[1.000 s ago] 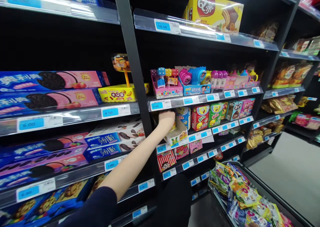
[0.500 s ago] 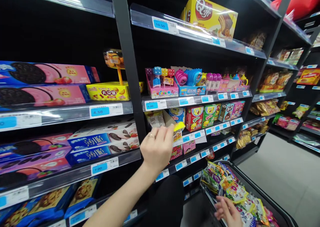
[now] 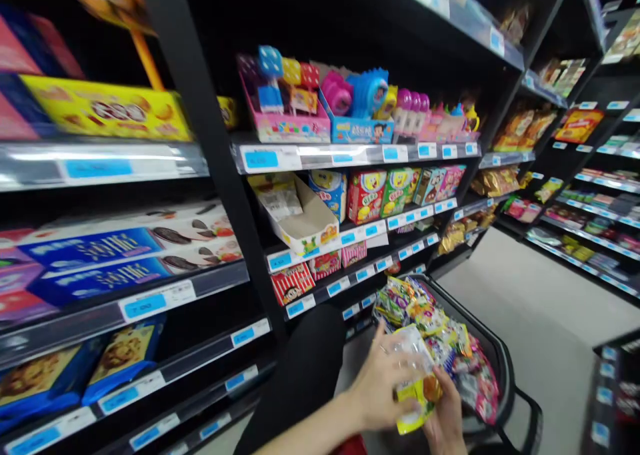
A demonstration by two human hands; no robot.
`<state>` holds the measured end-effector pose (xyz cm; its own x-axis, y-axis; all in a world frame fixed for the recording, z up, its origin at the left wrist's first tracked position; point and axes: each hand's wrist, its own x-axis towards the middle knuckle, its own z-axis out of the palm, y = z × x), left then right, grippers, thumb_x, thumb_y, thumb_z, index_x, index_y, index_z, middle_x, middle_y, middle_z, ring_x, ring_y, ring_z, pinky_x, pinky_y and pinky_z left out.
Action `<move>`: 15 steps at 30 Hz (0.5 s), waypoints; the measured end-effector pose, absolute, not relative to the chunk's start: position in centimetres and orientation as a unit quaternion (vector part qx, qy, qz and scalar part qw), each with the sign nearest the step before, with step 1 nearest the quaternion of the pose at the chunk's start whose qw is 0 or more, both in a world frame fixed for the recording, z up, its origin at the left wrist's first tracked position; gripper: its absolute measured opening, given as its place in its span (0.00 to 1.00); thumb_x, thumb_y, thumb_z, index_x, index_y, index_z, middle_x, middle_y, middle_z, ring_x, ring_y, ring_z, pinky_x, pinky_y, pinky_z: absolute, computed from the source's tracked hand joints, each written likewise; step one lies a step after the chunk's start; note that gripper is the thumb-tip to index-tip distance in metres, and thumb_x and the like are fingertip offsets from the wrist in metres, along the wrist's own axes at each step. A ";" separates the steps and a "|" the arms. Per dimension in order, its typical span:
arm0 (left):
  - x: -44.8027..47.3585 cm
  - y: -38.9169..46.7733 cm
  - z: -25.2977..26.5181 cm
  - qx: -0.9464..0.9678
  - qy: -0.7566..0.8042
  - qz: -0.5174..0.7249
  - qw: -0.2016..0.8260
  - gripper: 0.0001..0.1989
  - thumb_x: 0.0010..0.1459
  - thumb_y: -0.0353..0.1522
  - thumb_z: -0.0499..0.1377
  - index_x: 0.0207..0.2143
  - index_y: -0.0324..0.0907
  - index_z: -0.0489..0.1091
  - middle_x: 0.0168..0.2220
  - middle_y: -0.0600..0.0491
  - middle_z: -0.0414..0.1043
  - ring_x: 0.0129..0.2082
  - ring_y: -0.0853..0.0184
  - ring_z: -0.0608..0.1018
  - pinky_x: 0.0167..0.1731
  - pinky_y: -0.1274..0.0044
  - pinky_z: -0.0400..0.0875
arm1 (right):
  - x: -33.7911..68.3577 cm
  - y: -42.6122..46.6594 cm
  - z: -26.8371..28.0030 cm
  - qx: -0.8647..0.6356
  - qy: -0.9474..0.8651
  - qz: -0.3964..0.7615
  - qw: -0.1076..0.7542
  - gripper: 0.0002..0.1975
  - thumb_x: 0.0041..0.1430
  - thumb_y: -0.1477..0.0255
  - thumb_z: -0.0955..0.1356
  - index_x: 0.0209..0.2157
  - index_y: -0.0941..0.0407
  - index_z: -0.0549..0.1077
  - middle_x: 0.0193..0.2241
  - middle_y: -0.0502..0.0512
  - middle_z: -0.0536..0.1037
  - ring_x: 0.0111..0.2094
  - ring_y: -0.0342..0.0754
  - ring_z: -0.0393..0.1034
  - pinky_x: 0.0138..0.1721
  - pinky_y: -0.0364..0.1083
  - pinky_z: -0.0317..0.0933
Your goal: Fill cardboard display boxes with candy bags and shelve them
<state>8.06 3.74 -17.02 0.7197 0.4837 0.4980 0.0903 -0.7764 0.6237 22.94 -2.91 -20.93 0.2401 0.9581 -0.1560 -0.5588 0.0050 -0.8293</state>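
My left hand (image 3: 383,381), with a ring on it, is closed on a clear and yellow snack packet (image 3: 414,355), held low in front of me. My right hand (image 3: 446,411) grips the same packet from its right side, fingers curled at its edge. Behind both hands is a black basket (image 3: 506,361) filled with colourful snack packets (image 3: 425,308). On the shelf at left, an open white display box (image 3: 315,225) contains a silvery packet (image 3: 285,201) at its back end.
Shelves of boxed sweets (image 3: 367,195) and toy-like candies (image 3: 370,95) stand ahead. Blue biscuit boxes (image 3: 100,261) fill the left shelf. A dark upright post (image 3: 215,128) divides the racks. My dark-clothed knee (image 3: 305,361) is beside the lower shelf. Grey floor (image 3: 530,275) lies to the right.
My left hand has come down and right from the display box to the basket, bringing the yellow packet. My right hand has taken hold of it too. The view has shifted closer.
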 end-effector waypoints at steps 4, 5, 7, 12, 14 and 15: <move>5.9 7.0 -17.5 0.632 0.284 0.218 0.688 0.36 0.51 0.39 0.64 0.62 0.49 0.57 0.62 0.43 0.60 0.61 0.47 0.61 0.57 0.52 0.55 | 23.0 -3.2 -20.8 -0.430 -0.204 0.593 0.649 0.36 0.45 0.43 0.65 0.46 0.57 0.76 0.34 0.64 0.82 0.45 0.65 0.74 0.46 0.62 0.65; 5.7 7.4 -18.1 0.597 0.276 0.190 0.729 0.39 0.51 0.38 0.63 0.64 0.48 0.53 0.58 0.41 0.65 0.56 0.48 0.68 0.52 0.54 0.63 | 23.0 -3.0 -21.0 -0.435 -0.202 0.597 0.643 0.36 0.45 0.43 0.66 0.45 0.57 0.76 0.36 0.64 0.82 0.46 0.65 0.74 0.47 0.61 0.64; 5.7 7.8 -19.7 0.553 0.252 0.160 0.778 0.42 0.50 0.36 0.64 0.65 0.47 0.49 0.51 0.42 0.71 0.48 0.52 0.76 0.43 0.61 0.72 | 23.2 -2.6 -21.5 -0.444 -0.200 0.605 0.630 0.35 0.46 0.43 0.66 0.44 0.57 0.77 0.37 0.65 0.81 0.46 0.64 0.74 0.47 0.60 0.65; 6.3 7.7 -22.4 0.477 0.242 0.181 0.825 0.40 0.41 0.32 0.68 0.59 0.43 0.60 0.51 0.43 0.70 0.49 0.56 0.75 0.45 0.69 0.71 | 23.7 -1.4 -23.4 -0.482 -0.200 0.578 0.627 0.35 0.50 0.44 0.65 0.47 0.58 0.74 0.39 0.63 0.81 0.44 0.60 0.75 0.46 0.56 0.66; 6.5 7.9 -22.9 0.464 0.252 0.211 0.823 0.39 0.41 0.33 0.69 0.57 0.44 0.61 0.53 0.43 0.69 0.48 0.58 0.75 0.45 0.70 0.70 | 24.0 -1.3 -23.9 -0.502 -0.208 0.544 0.639 0.35 0.50 0.46 0.66 0.51 0.57 0.71 0.41 0.61 0.80 0.44 0.58 0.75 0.46 0.55 0.67; 6.7 8.1 -23.1 0.461 0.258 0.226 0.818 0.39 0.41 0.33 0.69 0.57 0.44 0.62 0.53 0.43 0.68 0.47 0.58 0.76 0.44 0.70 0.70 | 24.2 -1.3 -24.1 -0.513 -0.215 0.525 0.644 0.36 0.49 0.48 0.69 0.54 0.56 0.69 0.43 0.60 0.80 0.45 0.58 0.74 0.47 0.55 0.66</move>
<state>6.66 8.09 -23.11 0.7643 0.6080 -0.2149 -0.1315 0.4731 0.8711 24.15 -1.34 -24.05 0.3557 0.8975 -0.2607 -0.4556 -0.0770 -0.8868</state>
